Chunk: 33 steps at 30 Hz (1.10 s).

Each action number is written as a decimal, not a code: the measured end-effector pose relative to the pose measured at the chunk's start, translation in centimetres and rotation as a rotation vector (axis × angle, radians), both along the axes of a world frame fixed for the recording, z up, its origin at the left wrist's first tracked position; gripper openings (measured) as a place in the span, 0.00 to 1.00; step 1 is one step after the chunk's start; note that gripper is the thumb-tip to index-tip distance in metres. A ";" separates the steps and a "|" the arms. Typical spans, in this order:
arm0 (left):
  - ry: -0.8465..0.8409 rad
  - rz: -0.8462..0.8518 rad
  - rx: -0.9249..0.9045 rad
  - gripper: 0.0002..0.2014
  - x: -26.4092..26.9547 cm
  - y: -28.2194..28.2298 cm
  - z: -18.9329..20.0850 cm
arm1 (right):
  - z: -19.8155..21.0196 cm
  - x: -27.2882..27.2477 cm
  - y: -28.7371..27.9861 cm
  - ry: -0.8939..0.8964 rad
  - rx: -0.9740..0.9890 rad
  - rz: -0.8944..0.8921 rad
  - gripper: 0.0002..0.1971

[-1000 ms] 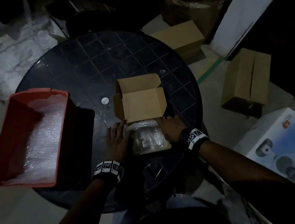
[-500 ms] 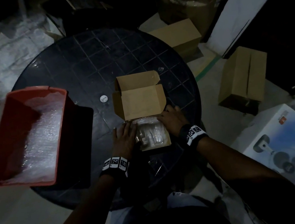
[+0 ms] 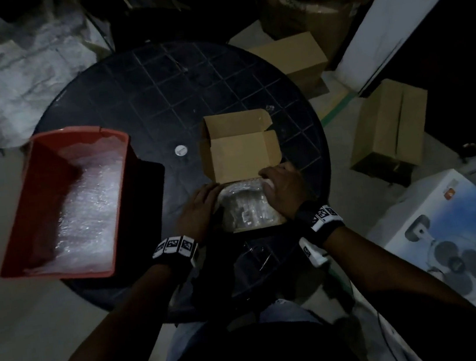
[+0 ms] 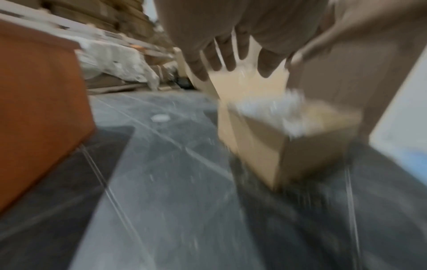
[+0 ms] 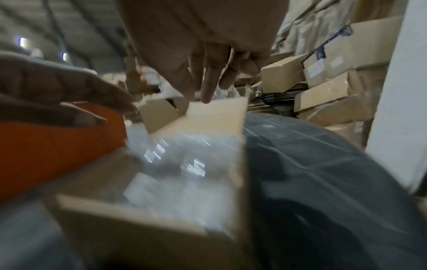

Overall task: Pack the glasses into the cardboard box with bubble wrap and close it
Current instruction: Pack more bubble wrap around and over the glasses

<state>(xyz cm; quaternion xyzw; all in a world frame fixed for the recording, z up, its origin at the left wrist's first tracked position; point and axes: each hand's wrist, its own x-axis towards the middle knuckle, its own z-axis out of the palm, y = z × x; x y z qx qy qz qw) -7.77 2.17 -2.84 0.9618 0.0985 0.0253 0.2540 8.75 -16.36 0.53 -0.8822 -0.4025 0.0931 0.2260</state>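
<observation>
Round gridded black table (image 3: 155,78), cardboard box (image 3: 241,161) (crinkly bubble wrap (image 3: 245,207) inside), left hand (image 3: 198,213) slack-fingered, right hand (image 3: 285,189) grip unclear.

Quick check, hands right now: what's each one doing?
Left hand: open, fingers straight at the left side of the box.
Right hand: open, fingers loosely extended at the lid's right edge, above the bubble wrap; no clear grip.

Your head camera is looking steeply down from above, taking in the whole round table (image 3: 155,78) and the floor around it. Your left wrist camera is sitting low, close to the tabletop, facing the cardboard box (image 4: 284,146) from its left. Your right wrist camera is peering into it from close above. All three are sharing that box and the red bin (image 3: 54,163).
</observation>
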 end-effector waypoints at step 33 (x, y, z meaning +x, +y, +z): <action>0.158 0.713 -0.236 0.12 -18.9 22.4 2.1 | 1.7 -20.3 26.6 0.023 -0.186 0.307 0.18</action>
